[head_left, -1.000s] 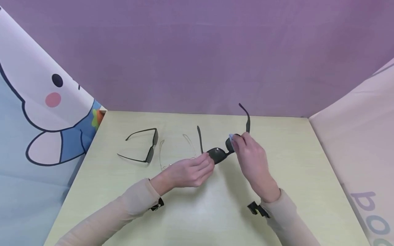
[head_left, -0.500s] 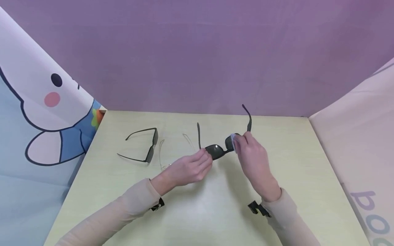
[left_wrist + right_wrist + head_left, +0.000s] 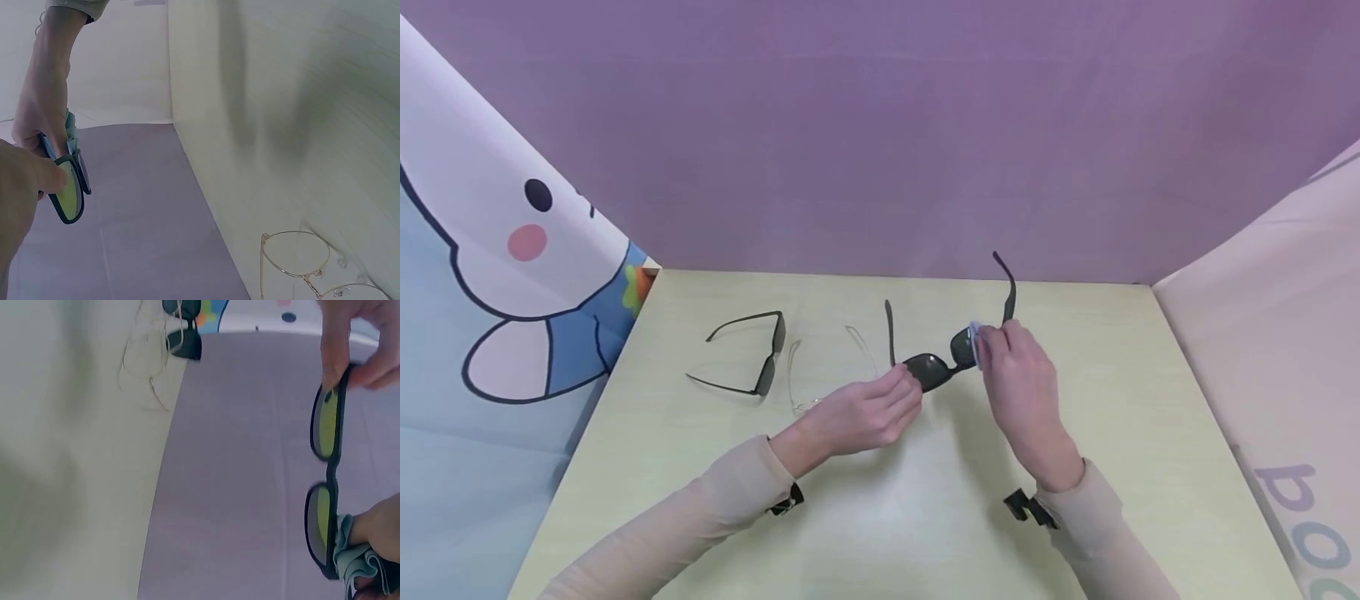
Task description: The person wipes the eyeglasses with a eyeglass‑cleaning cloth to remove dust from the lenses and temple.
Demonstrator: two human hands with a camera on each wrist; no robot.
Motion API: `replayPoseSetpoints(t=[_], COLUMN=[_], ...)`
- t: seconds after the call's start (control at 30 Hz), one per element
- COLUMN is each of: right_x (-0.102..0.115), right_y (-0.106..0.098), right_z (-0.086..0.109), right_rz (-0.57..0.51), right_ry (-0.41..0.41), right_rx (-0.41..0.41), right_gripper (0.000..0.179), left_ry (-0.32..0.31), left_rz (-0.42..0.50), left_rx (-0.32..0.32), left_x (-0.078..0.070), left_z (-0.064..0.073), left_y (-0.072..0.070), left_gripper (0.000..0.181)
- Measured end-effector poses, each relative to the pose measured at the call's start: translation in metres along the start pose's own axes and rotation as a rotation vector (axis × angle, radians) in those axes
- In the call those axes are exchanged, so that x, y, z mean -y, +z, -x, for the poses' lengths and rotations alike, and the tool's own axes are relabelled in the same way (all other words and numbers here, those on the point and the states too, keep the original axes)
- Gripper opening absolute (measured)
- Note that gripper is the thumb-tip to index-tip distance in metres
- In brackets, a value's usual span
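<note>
Black sunglasses [image 3: 929, 372] with dark lenses and unfolded temples are held up above the table. My left hand [image 3: 859, 415] pinches the frame's left end. At the other end my right hand [image 3: 1021, 383] grips a light blue cloth [image 3: 355, 557], pressed against the outer edge of the right lens. In the right wrist view, the bunched cloth lies between the fingers and the frame. From the left wrist view, the left hand [image 3: 22, 187] is close up, its thumb on a lens that looks yellow-green there.
On the table [image 3: 1097, 417] at left lie other black sunglasses [image 3: 767, 358], temples unfolded. Beside them are thin gold-rimmed glasses [image 3: 297, 253], partly behind my left hand in the head view. A purple cloth wall [image 3: 895, 150] stands at the back, with printed cloth sides.
My right hand and the blue cloth have moved slightly right toward the lens's outer edge, uncovering more of it. The sunglasses have shifted a little, still held at the left end.
</note>
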State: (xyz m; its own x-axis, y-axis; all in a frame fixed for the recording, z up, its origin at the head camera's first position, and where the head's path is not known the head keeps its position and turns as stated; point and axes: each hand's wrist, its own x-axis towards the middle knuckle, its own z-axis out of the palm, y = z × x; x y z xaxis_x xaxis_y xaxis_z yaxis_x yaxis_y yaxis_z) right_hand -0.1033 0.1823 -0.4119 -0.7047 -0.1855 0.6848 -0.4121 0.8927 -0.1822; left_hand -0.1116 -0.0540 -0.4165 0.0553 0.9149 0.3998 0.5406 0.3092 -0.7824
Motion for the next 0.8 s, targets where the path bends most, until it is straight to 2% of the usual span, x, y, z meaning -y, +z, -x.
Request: replayPoseSetpoints(t=[0.1,0.33,0.53,0.6,0.8], right_x=[-0.0017,0.0014,-0.0053,-0.0046,0.0008], right_y=[0.0005,-0.0025,-0.0039,-0.0045,-0.0053], right_z=[-0.0005,0.0037,-0.0003,-0.0002,0.0034], right_rz=[0.010,-0.091,-0.015,-0.022,-0.087], right_ry=[0.016,-0.040,0.016,0.020,-0.066], right_rx=[-0.013,0.077,0.018,0.020,0.079], right_gripper=[0.013,0.012,0.012,0.012,0.014], left_ry=[-0.003,0.002,-0.010,-0.013,-0.010], left_rz=[-0.003,-0.004,0.001,0.002,0.004], left_rx=[-0.005,-0.002,-0.019,-0.021,-0.016], left_x=[0.0003,-0.0014,-0.0022,-0.0020,-0.0016], left_z=[-0.0012,-0.0029,-0.0055,-0.0060,-0.0063], left_y=[-0.0007,0.0008,0.0000,-0.0007,-0.0018], left_gripper=[0.031,0.031,0.028,0.028,0.030])
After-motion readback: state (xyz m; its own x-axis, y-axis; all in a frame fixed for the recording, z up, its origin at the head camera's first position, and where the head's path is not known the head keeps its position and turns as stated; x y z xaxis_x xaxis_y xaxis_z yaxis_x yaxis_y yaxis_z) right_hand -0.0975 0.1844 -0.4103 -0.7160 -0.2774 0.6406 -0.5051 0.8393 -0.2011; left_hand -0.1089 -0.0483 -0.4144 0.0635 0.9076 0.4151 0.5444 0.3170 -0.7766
